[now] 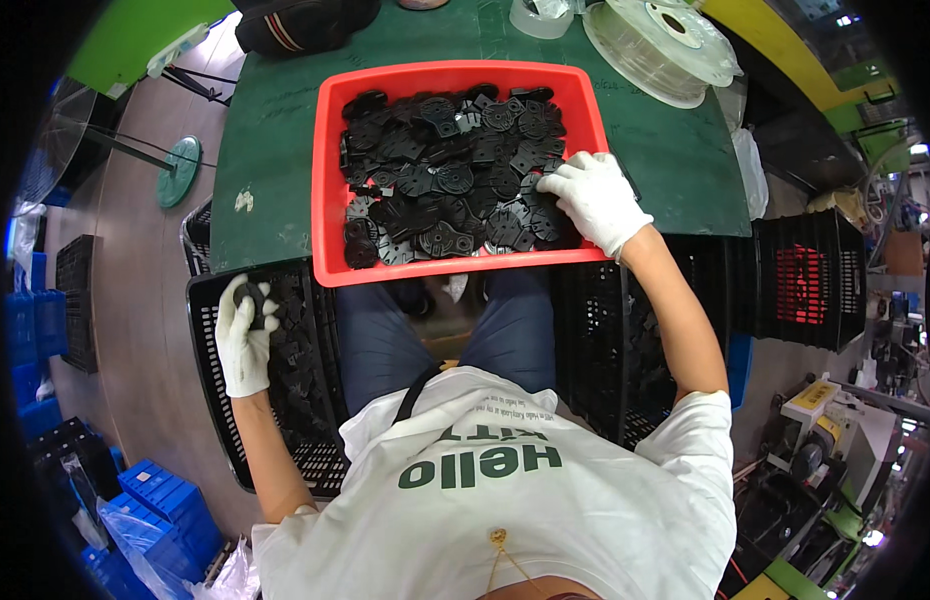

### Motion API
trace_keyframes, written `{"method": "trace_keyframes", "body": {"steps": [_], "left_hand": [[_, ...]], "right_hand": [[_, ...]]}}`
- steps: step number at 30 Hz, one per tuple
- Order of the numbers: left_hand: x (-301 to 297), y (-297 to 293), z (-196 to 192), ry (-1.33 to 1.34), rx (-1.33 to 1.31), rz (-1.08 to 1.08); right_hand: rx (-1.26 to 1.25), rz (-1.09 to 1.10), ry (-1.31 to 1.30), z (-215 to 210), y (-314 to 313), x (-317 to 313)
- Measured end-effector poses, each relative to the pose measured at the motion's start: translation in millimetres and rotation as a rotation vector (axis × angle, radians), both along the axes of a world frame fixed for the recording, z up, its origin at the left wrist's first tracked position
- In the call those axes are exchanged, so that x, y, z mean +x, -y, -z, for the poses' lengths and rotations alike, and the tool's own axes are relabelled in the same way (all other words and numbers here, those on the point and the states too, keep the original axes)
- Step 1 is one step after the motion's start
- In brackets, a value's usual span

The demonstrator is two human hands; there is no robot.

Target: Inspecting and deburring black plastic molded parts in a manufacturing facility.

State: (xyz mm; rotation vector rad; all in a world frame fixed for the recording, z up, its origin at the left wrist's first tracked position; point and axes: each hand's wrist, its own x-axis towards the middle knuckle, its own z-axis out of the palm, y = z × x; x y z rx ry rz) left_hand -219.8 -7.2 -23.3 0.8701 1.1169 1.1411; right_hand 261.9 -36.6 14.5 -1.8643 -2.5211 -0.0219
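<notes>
A red plastic tray (455, 268) full of flat black plastic parts (453, 178), many with rounded ends and holes, sits on the near part of the green table. My right hand (597, 202), in a white glove, reaches over the tray's right rim. Its bent fingers touch the parts there, and what they grip is hidden. My left hand (243, 340), also gloved in white, is below the table's edge at the left. Its fingers are closed round a black plastic part (253, 298), above a black crate (207, 350) holding more such parts.
Another black crate (591, 330) with parts stands right of my legs. On the green table (665, 150) lie a spool of clear material (653, 50), a tape roll (541, 20) and a dark bag (295, 25). Blue bins (165, 500) stand on the floor at left.
</notes>
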Motion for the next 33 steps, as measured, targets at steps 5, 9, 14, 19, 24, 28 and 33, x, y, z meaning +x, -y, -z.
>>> {"method": "trace_keyframes", "body": {"steps": [5, 9, 14, 19, 24, 28, 33], "left_hand": [[-105.7, 22.3, 101.2, -0.086, -0.360, -0.346], [-148.9, 42.4, 167.0, 0.069, -0.405, -0.477], [-172.4, 49.3, 213.4, 0.086, -0.584, -0.599], [-174.0, 61.7, 233.6, -0.176, -0.731, -0.581], [-177.1, 57.1, 241.9, -0.617, -0.608, -0.359], [-142.5, 38.0, 214.4, -0.840, -0.274, -0.576], [-49.6, -0.3, 110.4, -0.732, 0.339, -0.562]], "right_hand": [[-0.300, -0.003, -0.112, -4.6, -4.0, -3.3], [-0.374, 0.038, -0.028, -8.2, -4.4, -9.0], [-0.315, 0.054, -0.166, -20.3, 1.2, -4.9], [-0.213, 0.474, -0.877, -23.8, 7.0, 10.6], [-0.191, 0.544, -0.821, -17.0, -0.1, 13.7], [-0.241, 0.423, -0.512, -10.9, -4.9, -3.1], [-0.390, 0.348, -0.219, 2.1, -15.6, -17.0]]}}
